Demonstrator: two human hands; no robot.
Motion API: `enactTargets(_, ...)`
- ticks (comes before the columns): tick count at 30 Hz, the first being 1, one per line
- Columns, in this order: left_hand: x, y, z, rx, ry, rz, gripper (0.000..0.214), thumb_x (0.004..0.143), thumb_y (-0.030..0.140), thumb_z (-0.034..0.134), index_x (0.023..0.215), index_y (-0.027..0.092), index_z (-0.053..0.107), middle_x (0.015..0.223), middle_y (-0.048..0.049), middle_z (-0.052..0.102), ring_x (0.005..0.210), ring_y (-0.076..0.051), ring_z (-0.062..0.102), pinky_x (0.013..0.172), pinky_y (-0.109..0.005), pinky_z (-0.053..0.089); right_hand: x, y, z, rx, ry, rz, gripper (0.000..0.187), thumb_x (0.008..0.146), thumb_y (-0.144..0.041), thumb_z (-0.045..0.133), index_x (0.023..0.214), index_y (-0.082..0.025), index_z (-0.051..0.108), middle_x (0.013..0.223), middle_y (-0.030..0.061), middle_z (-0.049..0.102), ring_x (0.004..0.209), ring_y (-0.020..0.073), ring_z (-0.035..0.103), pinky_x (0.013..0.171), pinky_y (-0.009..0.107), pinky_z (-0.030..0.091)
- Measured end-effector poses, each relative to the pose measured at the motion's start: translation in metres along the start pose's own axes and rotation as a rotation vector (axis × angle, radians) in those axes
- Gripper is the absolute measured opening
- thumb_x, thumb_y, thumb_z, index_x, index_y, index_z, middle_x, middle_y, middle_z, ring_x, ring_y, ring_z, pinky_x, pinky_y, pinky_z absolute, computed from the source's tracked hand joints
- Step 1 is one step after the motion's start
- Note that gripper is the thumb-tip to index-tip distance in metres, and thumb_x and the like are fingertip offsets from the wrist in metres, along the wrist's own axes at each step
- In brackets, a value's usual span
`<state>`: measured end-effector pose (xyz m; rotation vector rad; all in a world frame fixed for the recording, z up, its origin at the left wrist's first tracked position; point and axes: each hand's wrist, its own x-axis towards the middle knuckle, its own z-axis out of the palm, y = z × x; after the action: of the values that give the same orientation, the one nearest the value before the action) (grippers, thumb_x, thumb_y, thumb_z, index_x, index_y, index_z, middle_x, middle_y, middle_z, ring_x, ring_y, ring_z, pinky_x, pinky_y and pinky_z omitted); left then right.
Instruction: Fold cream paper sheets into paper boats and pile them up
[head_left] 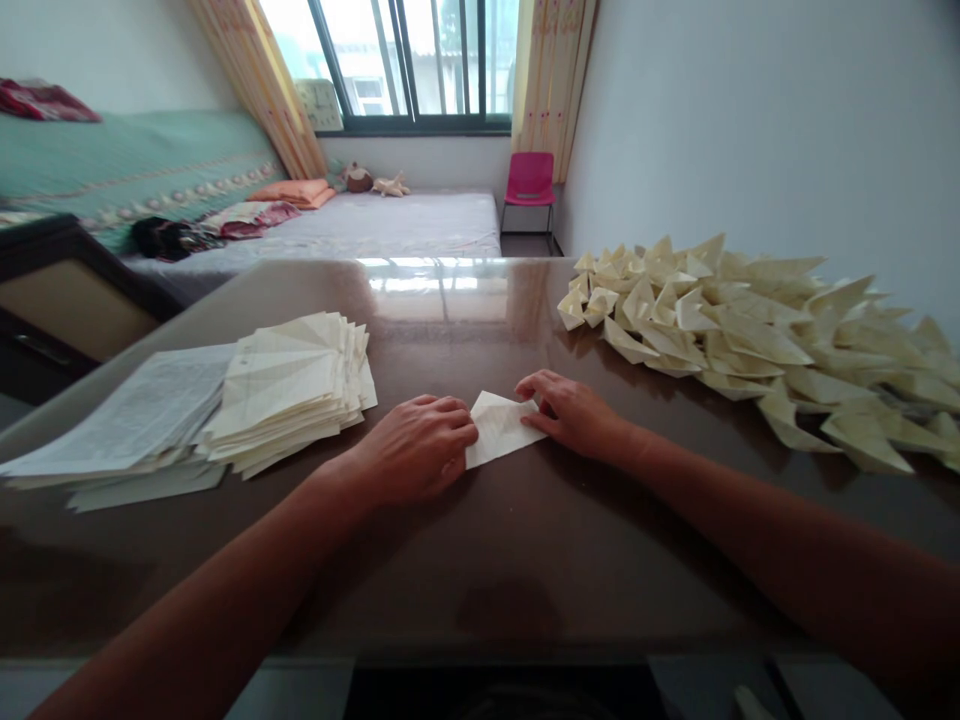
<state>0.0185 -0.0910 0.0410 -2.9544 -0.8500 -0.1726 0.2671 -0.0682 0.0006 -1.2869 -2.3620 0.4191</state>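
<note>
A small folded sheet of cream paper (499,428) lies on the glossy brown table, with a pointed top and a straight slanting lower edge. My left hand (416,445) is closed over its left end, the fingers curled and pressed down. At the right end, my right hand (574,412) has its thumb on the paper and its index finger arched above. The paper's two ends are partly hidden under the hands.
To the left lies a stack of cream paper sheets (292,385) beside white printed sheets (142,410). A large pile of folded paper boats (720,330) covers the table's right side. Beyond the table stand a bed (420,220) and a pink chair (530,180).
</note>
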Motion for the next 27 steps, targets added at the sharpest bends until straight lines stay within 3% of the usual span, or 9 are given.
enactTargets(4, 0.016, 0.019, 0.022, -0.026, 0.162, -0.017, 0.031, 0.094, 0.023, 0.041, 0.12, 0.02, 0.055, 0.121, -0.0061, 0.061, 0.117, -0.02, 0.049, 0.095, -0.034, 0.044, 0.003, 0.002, 0.0, 0.039, -0.023, 0.044, 0.027, 0.08, -0.024, 0.064, 0.105, -0.018, 0.055, 0.104, 0.0034, 0.06, 0.067, 0.0094, 0.058, 0.067, 0.024, 0.045)
enactTargets(7, 0.024, 0.029, 0.037, -0.002, 0.148, -0.064, 0.039, 0.095, 0.032, 0.039, 0.132, 0.02, 0.047, 0.131, -0.0074, 0.055, 0.119, -0.024, 0.047, 0.095, -0.039, 0.044, 0.006, 0.007, -0.006, 0.003, -0.055, 0.062, 0.025, 0.08, -0.026, 0.063, 0.103, -0.017, 0.057, 0.104, 0.0052, 0.06, 0.068, 0.0098, 0.059, 0.068, 0.024, 0.045)
enactTargets(14, 0.024, 0.028, 0.038, -0.007, 0.104, -0.088, 0.039, 0.095, 0.034, 0.039, 0.13, 0.022, 0.048, 0.134, -0.0056, 0.053, 0.118, -0.024, 0.045, 0.095, -0.041, 0.043, 0.014, 0.008, -0.019, -0.098, -0.173, 0.155, 0.02, 0.077, -0.038, 0.066, 0.085, -0.02, 0.063, 0.078, 0.0011, 0.066, 0.067, 0.0136, 0.058, 0.059, 0.022, 0.039)
enactTargets(17, 0.024, 0.029, 0.038, -0.002, 0.118, -0.091, 0.038, 0.095, 0.033, 0.04, 0.13, 0.022, 0.049, 0.132, -0.0065, 0.054, 0.118, -0.024, 0.046, 0.093, -0.04, 0.043, 0.017, 0.006, -0.019, -0.058, -0.234, 0.187, 0.018, 0.078, -0.038, 0.063, 0.081, -0.02, 0.063, 0.075, 0.0, 0.067, 0.064, 0.0125, 0.058, 0.055, 0.021, 0.037)
enactTargets(22, 0.023, 0.03, 0.039, 0.006, 0.121, -0.083, 0.037, 0.095, 0.033, 0.039, 0.128, 0.022, 0.05, 0.132, -0.0063, 0.054, 0.117, -0.025, 0.046, 0.092, -0.04, 0.043, 0.016, 0.011, -0.02, -0.083, -0.189, 0.143, 0.023, 0.073, -0.036, 0.067, 0.09, -0.02, 0.062, 0.08, -0.0001, 0.066, 0.066, 0.0119, 0.056, 0.057, 0.021, 0.037)
enactTargets(27, 0.022, 0.03, 0.037, -0.01, 0.116, -0.071, 0.036, 0.095, 0.032, 0.039, 0.127, 0.022, 0.052, 0.13, -0.0057, 0.056, 0.115, -0.024, 0.047, 0.093, -0.04, 0.044, 0.016, 0.015, -0.02, -0.069, -0.219, 0.1, 0.02, 0.071, -0.034, 0.067, 0.085, -0.021, 0.061, 0.08, -0.0007, 0.066, 0.067, 0.0124, 0.057, 0.061, 0.022, 0.039)
